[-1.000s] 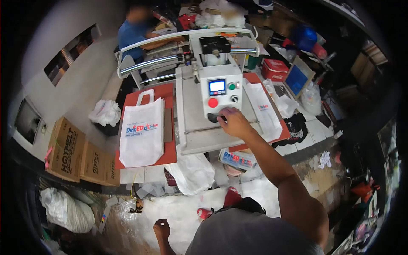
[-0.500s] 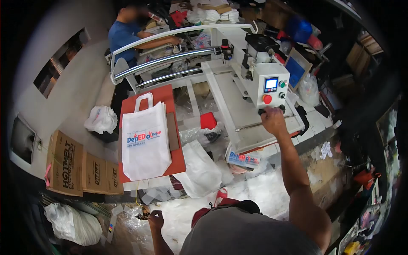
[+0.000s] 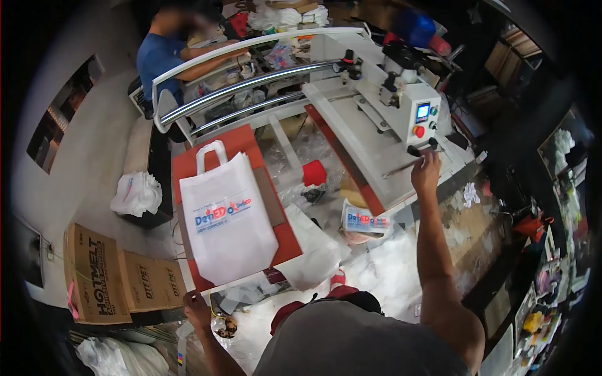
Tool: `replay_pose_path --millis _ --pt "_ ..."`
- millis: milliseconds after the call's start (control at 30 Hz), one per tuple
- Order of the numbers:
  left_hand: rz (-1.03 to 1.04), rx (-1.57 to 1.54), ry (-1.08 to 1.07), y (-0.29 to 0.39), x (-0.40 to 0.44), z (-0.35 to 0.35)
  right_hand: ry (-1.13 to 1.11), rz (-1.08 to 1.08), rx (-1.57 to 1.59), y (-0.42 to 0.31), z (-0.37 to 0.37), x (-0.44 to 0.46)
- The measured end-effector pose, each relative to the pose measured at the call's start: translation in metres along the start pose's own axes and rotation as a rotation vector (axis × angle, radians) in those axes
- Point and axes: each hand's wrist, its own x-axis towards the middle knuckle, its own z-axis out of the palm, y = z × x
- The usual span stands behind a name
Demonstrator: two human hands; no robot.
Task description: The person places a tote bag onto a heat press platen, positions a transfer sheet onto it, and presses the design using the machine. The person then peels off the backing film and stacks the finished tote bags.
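My right hand (image 3: 427,168) is closed round the black-knobbed handle at the front of the heat press head (image 3: 421,116), below its small lit screen and red button. To the left, a white tote bag (image 3: 229,241) lies flat on a red-brown press bed (image 3: 290,233), its handle loop toward the far side. Blue and red "DepED OK" print crosses the bag's middle. My left hand (image 3: 196,309) is at the near left corner of that bed; its fingers are small and blurred, and I cannot tell whether they grip the edge.
A second red-brown bed (image 3: 351,166) shows under the press head. Printed sheets (image 3: 364,220) sit below it. Cartons (image 3: 100,272) stand at the left, near a white bag pile (image 3: 138,193). Behind the metal rails (image 3: 251,91), a person in a blue shirt (image 3: 162,59) works.
The press head has swung rightward with my right hand on its handle, exposing the second bed's edge. My left hand has moved left to the bag bed's corner. The camera view has shifted.
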Motion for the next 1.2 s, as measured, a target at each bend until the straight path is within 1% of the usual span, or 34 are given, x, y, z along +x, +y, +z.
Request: replay_pose_path --millis 67,100,133,167,200,233,267,300,333,367,433,500,567,600,667,700,767,800,833,867,933,1000,1033,1100,1133,1167,1200 --pt "0.065 -0.214 -0.005 -0.008 0.015 -0.004 0.0 0.279 -0.009 -0.064 0.0 -0.017" --pt "0.108 -0.276 -0.003 0.0 0.022 -0.009 -0.002 0.2 0.106 -0.097 0.012 -0.031" --pt "0.15 -0.335 -0.005 0.011 0.027 -0.012 -0.08 0.24 0.297 -0.138 0.02 -0.044" --pt "0.151 -0.331 -0.048 0.016 0.032 -0.014 -0.27 0.224 0.375 -0.179 0.025 -0.054" --pt "0.157 -0.334 -0.094 0.019 0.037 -0.013 -0.207 0.098 0.46 -0.216 0.044 -0.064" --pt "0.267 -0.346 -0.1 0.019 0.041 -0.012 -0.31 0.088 0.537 -0.25 0.06 -0.073" --pt "0.384 -0.36 -0.106 0.02 0.045 -0.011 -0.389 0.075 0.572 -0.285 0.073 -0.075" --pt "0.391 -0.338 -0.12 0.022 0.047 -0.011 -0.429 0.034 0.612 -0.314 0.089 -0.074" --pt "0.399 -0.316 -0.135 0.025 0.048 -0.012 -0.485 0.043 0.632 -0.337 0.104 -0.074" --pt "0.367 -0.321 -0.161 0.027 0.049 -0.015 -0.592 0.016 0.581 -0.36 0.113 -0.064" --pt "0.308 -0.354 -0.165 0.02 0.049 -0.019 -0.601 0.018 0.585 -0.388 0.149 -0.061" --pt "0.246 -0.38 -0.163 0.005 0.047 -0.022 -0.61 0.019 0.597 -0.398 0.193 -0.064" --pt "0.194 -0.333 -0.145 -0.021 0.041 -0.026 -0.749 -0.02 0.411 -0.397 0.237 -0.072" --pt "0.186 -0.327 -0.141 -0.032 0.037 -0.029 -0.755 -0.025 0.419 -0.398 0.249 -0.074" --pt "0.121 -0.3 -0.159 -0.058 0.024 -0.037 -0.705 -0.05 0.276 -0.395 0.266 -0.078" --pt "0.119 -0.258 -0.138 -0.087 0.01 -0.039 -0.725 -0.063 0.291 -0.401 0.27 -0.08" --pt "0.128 -0.25 -0.122 -0.128 -0.007 -0.03 -0.819 0.19 0.423 -0.4 0.266 -0.068" --pt "0.15 -0.25 -0.106 -0.133 -0.009 -0.032 -0.819 0.185 0.427 -0.407 0.258 -0.064" --pt "0.069 -0.265 -0.165 -0.137 -0.015 -0.036 -0.753 0.124 0.399 -0.413 0.245 -0.066" --pt "0.066 -0.264 -0.162 -0.142 -0.019 -0.036 -0.687 0.062 0.372 -0.421 0.229 -0.066" --pt "0.038 -0.269 -0.168 -0.157 -0.028 -0.031 -0.728 -0.058 0.486 -0.448 0.18 -0.078" --pt "0.025 -0.24 -0.189 -0.17 -0.033 -0.023 -0.719 -0.126 0.636 -0.482 0.131 -0.122" --pt "0.014 -0.211 -0.212 -0.177 -0.036 -0.018 -1.015 -0.134 0.714 -0.494 0.1 -0.141" --pt "-0.011 -0.23 -0.223 -0.181 -0.04 -0.011 -1.351 -0.241 0.84 -0.511 0.046 -0.17" --pt "-0.034 -0.251 -0.234 -0.18 -0.042 -0.009 -1.454 -0.233 0.982 -0.512 0.019 -0.178" --pt "0.008 -0.22 -0.224 -0.178 -0.044 -0.01 -1.676 -0.162 1.017 -0.513 -0.001 -0.179" --pt "0.007 -0.213 -0.229 -0.18 -0.049 -0.008 -1.899 -0.083 1.044 -0.51 -0.016 -0.184"
